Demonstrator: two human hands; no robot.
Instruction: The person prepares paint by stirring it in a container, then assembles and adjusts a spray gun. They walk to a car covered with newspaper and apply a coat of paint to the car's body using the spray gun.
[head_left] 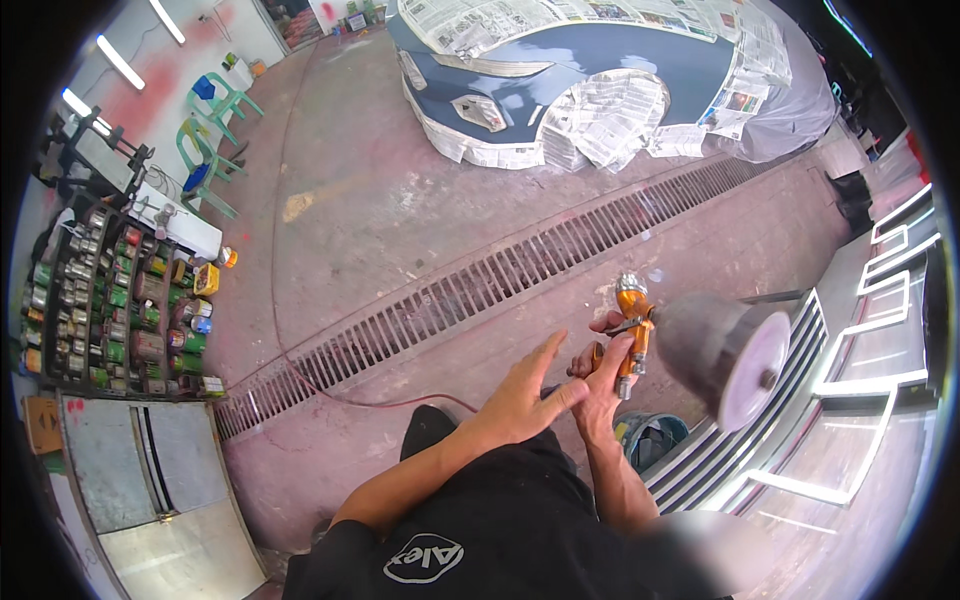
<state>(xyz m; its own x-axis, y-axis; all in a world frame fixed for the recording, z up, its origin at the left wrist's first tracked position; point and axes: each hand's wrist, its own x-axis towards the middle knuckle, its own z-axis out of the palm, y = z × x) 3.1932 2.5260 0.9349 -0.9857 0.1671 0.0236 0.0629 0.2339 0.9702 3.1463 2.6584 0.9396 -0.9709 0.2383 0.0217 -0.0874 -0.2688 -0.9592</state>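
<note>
- Standing on a stained concrete floor [380, 200] in a paint workshop, you look down over your own dark shirt at both hands.
- At your far left, a rack of paint tins [115, 310] fills the wall side, its cans in green, red, silver and yellow rows; their labels are too small to tell apart.
- Beside the rack's near end, a small yellow box [206, 278] and an orange-lidded tin [229, 257] sit on the floor.
- Below the rack lie flat metal sheets [150, 480], with a brown carton [42, 425] at their left edge.
- Further back on the left stand two green plastic chairs [212, 140].
- A long metal drain grate [480, 290] crosses the floor diagonally, and a thin red hose [330, 395] runs over it toward you.
- Behind the grate, a blue car [580, 80] sits masked with newspaper [610, 120] over its wheel and windows.
- Your left hand [525, 395] is spread open, fingers straight, holding nothing, its fingertips touching your right hand.
- Your right hand [605, 375] is wrapped around the orange spray gun [632, 325], which stands upright in front of your chest.
- A grey paint cup [725, 355] with a pale lid juts from the gun toward your right.
- At your right, a silver car grille [850, 380] with chrome slats lies close by, just beyond the cup.
</note>
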